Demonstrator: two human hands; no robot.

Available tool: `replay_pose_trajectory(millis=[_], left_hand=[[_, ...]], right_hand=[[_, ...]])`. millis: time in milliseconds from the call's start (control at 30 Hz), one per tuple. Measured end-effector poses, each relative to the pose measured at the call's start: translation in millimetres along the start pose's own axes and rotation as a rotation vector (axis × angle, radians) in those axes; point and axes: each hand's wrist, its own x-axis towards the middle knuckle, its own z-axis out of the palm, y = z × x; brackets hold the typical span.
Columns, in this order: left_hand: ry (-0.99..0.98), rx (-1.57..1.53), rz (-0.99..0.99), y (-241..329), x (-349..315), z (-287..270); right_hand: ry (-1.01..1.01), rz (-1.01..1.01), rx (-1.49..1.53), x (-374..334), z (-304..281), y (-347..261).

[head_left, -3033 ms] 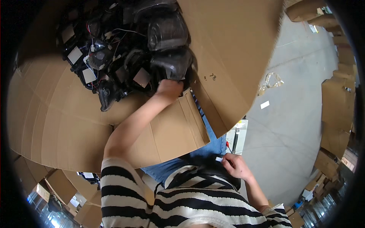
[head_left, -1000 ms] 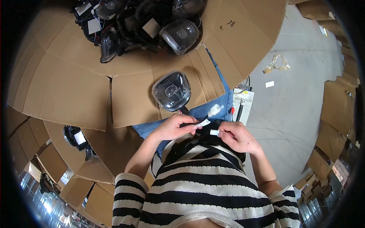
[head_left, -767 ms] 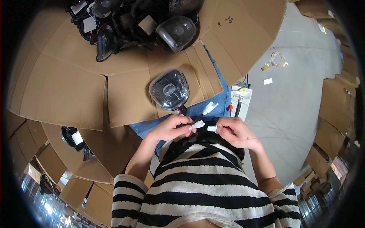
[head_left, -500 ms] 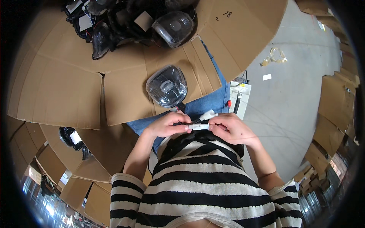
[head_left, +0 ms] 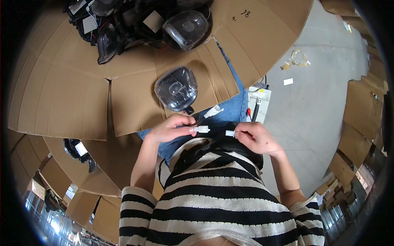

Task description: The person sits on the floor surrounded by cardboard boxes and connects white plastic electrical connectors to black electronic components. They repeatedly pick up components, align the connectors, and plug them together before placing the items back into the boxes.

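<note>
Head view: a big cardboard box (head_left: 61,94) full of dark lamp housings (head_left: 123,24) is spread ahead, and one clear-lensed lamp (head_left: 176,88), lifted out seconds ago, now lies on its flap. Two small white plugs, held touching half a second ago, are now seen just apart. The left hand (head_left: 170,128) is pinched on the left plug (head_left: 202,129) and the right hand (head_left: 256,137) on the right plug (head_left: 230,133), so mating is judged unfinished.
</note>
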Motion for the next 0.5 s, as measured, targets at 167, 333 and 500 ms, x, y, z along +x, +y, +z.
replay_pose_trajectory(millis=[167, 333, 500], left_hand=[[-0.093, -0.015, -0.101, 0.6, 3.7, -2.4], [-0.127, 0.054, -0.037, 5.5, 10.1, 0.9], [-0.131, 0.040, -0.029, 2.5, 10.8, 2.7]], right_hand=[[-0.009, -0.184, 0.086, 9.8, 6.4, -5.2], [-0.022, -0.165, 0.119, 17.3, 9.2, -14.7], [0.099, -0.196, 0.016, 18.8, 13.4, -15.5]])
